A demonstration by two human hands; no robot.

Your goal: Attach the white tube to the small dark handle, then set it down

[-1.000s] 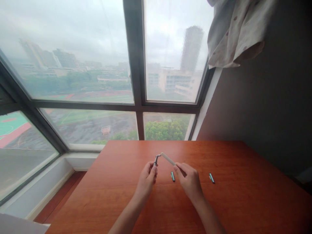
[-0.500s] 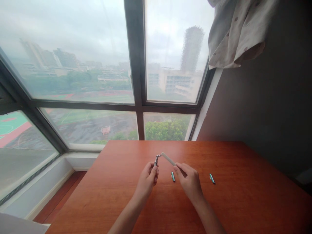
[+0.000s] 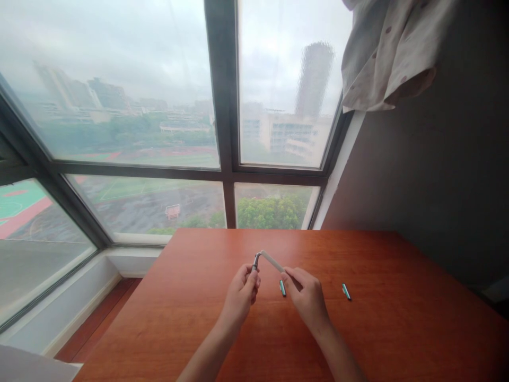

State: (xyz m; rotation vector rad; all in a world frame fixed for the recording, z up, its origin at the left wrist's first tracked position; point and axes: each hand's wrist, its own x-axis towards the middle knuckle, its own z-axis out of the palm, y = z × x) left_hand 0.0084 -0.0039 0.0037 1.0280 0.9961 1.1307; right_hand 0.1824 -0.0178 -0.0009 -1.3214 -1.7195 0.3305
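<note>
My left hand [image 3: 240, 289] is closed around a razor handle [image 3: 255, 262], whose bent metal neck sticks up past the fingers without a blade head on it. Pinched in my right hand [image 3: 307, 294] is a pale, flat, narrow stick [image 3: 272, 260]; its kind does not show. The stick slants up to the left, and its far end meets or nearly touches the tip of the razor's neck. Just left of my right hand's fingers, a teal and black razor cartridge [image 3: 282, 288] lies on the table. A second razor cartridge [image 3: 346, 292] lies farther right.
The reddish-brown wooden table [image 3: 167, 323] reaches to the window [image 3: 226, 173] in front. A pale buttoned shirt [image 3: 392, 58] hangs at the upper right, before a dark wall [image 3: 417, 170]. Floorboards [image 3: 99, 318] show beyond the table's left edge.
My right hand has shifted slightly left with the pale stick, and the stick's far end is now closer to the tip of the razor handle. My left hand has barely moved.
</note>
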